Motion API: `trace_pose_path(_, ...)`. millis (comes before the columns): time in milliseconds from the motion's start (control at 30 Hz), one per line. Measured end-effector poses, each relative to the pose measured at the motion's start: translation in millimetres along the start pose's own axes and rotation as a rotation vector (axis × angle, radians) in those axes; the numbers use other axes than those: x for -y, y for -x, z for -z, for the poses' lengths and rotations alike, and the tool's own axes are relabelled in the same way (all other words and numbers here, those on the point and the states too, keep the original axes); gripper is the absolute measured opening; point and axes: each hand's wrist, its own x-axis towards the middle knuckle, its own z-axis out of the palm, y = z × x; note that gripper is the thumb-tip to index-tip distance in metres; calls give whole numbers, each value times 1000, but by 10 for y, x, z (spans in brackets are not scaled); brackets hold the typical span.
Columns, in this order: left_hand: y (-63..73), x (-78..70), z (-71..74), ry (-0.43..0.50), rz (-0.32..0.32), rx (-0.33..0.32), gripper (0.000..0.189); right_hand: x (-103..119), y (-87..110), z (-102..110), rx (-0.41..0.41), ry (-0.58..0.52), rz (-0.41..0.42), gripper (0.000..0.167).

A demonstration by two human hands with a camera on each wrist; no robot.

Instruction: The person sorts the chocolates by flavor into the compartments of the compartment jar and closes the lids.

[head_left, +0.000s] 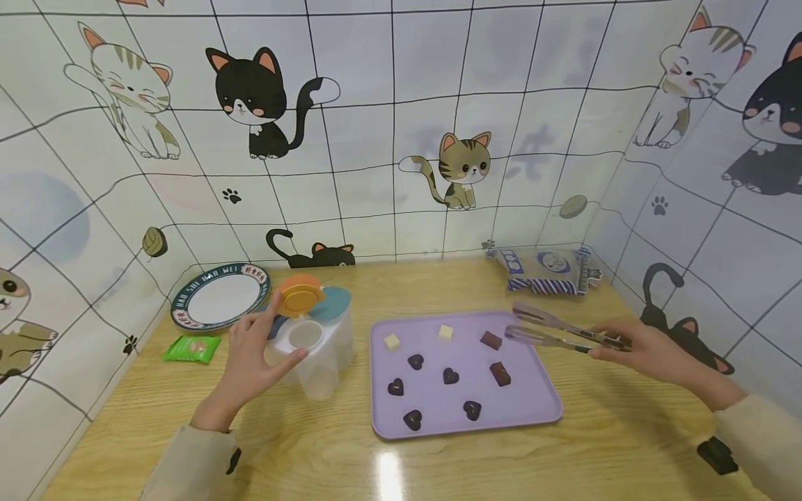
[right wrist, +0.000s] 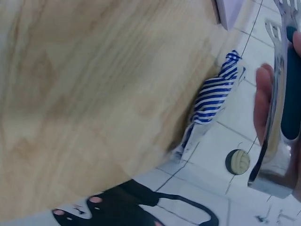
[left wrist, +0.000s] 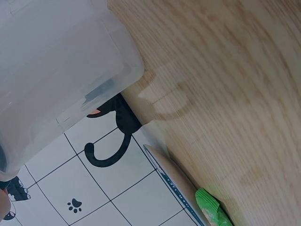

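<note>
My left hand [head_left: 253, 355] spreads around the left side of a clear multi-compartment container [head_left: 326, 369]. The index fingertip touches the raised orange lid [head_left: 299, 298], while the thumb extends across the front of the uncovered round opening. Teal and dark blue lids beside it are down. My right hand [head_left: 639, 348] grips metal food tongs [head_left: 554, 327], their arms apart and nothing between the fork-like tips. Those tips overlap the right side of a lilac tray [head_left: 464, 428]. Lying on it are several dark heart-shaped chocolates [head_left: 450, 376], two brown rectangular chocolates [head_left: 500, 374] and two cream-coloured squares [head_left: 445, 332].
Behind the left hand, a plate [head_left: 188, 321] with a patterned rim lies at the back left. In front of it is a green wrapped packet [head_left: 191, 348]. A blue-and-white bag [head_left: 545, 270] lies by the back wall, right of centre.
</note>
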Motion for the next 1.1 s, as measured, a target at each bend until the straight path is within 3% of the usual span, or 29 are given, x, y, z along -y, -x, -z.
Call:
trace_pose_path(167, 3, 5, -6, -5, -3, -1, 99, 68, -67, -60, 19, 53, 360, 38)
trace_pose_path(233, 1, 4, -4, -8, -8, -2, 98, 72, -97, -101, 8, 73, 458, 35)
trace_pose_path(300, 0, 4, -6, -9, -11, -2, 98, 65, -118, -135, 34, 46, 497, 35)
trace_pose_path(600, 13, -12, 7, -1, -10, -6, 96, 22, -148, -230, 106, -14, 468, 35)
trace_pose_path(833, 14, 26, 20, -7, -50, -27, 95, 105, -125, -279, 7, 52, 413, 32)
trace_pose_path(1100, -10, -27, 22, -32, -27, 9, 105, 364, -259, -306, -57, 34, 358, 28)
